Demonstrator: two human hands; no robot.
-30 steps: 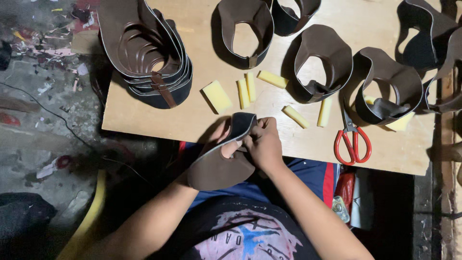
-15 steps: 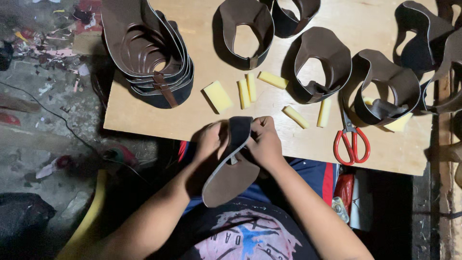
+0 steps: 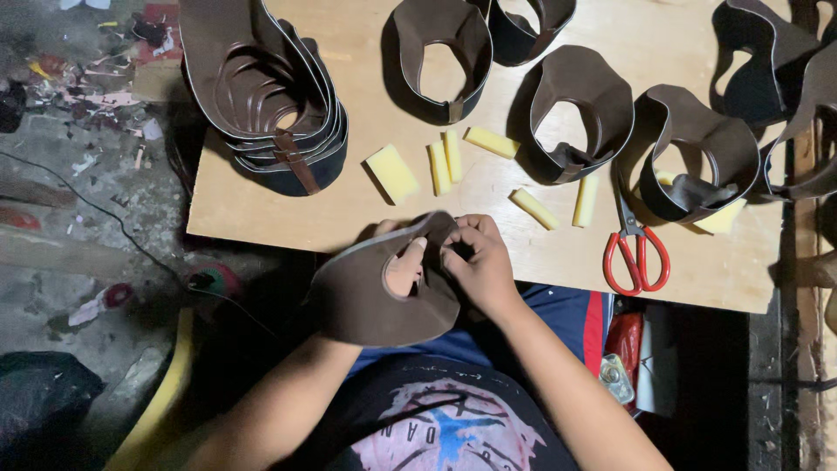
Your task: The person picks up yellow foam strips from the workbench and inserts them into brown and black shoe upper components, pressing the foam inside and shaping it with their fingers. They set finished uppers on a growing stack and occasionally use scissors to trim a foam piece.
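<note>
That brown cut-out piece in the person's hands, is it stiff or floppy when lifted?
Probably floppy: the brown piece curves and droops between the left hand and right hand. Likely light, since fingertips alone hold it. Its matte surface suggests it is not slippery.

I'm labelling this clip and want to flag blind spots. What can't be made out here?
Head view only:
- Left hand: mostly behind the brown leather piece; only fingers show through its cutout.
- Right hand: its fingertips' grip is shadowed.
- Scissors: blade tips hidden under a leather loop.
- Top and right loops: cut off by the frame edges.
- Floor left of the board: too dark to read.
</note>
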